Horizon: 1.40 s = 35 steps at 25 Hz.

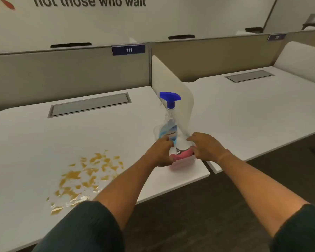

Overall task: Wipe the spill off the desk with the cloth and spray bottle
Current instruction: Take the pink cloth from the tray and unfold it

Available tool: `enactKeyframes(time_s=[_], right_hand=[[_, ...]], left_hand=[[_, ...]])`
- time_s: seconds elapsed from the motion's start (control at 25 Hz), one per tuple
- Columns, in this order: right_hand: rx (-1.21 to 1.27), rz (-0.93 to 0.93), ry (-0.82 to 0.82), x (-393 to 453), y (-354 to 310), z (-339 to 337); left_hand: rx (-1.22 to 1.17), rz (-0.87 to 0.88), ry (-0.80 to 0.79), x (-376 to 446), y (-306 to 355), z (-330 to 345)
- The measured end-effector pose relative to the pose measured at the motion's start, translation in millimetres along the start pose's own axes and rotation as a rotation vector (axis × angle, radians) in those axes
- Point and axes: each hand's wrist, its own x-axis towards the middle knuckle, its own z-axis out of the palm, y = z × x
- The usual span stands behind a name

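— Hands on the corner of the desk (pixel 102 135), both of them. See the left hand (pixel 160 154)? Its fingers are curled, and its fingertips touch the bottom of the spray bottle (pixel 168 122).

— Is it holding the bottle?

— I can't tell. It touches it, but the fingers don't go around it. The bottle stands up straight just past that hand, right against the white divider (pixel 173 86). It has a blue top and a see-through body.

— And the other hand?

— The right hand (pixel 205 148) is spread a bit, palm down, fingers bent. It sits at the edge of a clear box (pixel 182 163). I can't tell if it grips the box or just rests on it.

— Where's the cloth?

— The pink cloth (pixel 183 154) is in that box, between the two hands. Something small and dark lies on top of it. Too blurry to say what.

— And the mess?

— The spill (pixel 87 176) is brown and yellow, in lots of splotches. It's well off to the left of the left hand, nearer the person, by the front edge of the desk. Nothing touches it.

— What's on the arms?

— Dark sleeves (pixel 91 228), pushed up.
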Motion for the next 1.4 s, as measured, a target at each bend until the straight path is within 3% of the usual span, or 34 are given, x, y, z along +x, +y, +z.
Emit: enactKeyframes(time_s=[0.2, 0.56, 1.0, 1.4], right_hand=[[-0.048, -0.081, -0.15, 16.4, 13.8, 11.4], [-0.099, -0.265, -0.205, 40.8, 30.9, 11.0], [-0.052, -0.276, -0.171, 46.9, 32.1, -5.9], [-0.068, -0.348, -0.116, 69.5, 21.8, -64.7]], left_hand=[[-0.016, -0.057, -0.098, 14.1, 6.0, 11.0], [0.123, -0.131, -0.289, 23.0, 18.7, 4.7], [0.036, -0.189, -0.097, 17.4, 19.4, -4.6], [0.0, -0.192, 0.029, 15.5, 29.2, -73.0]])
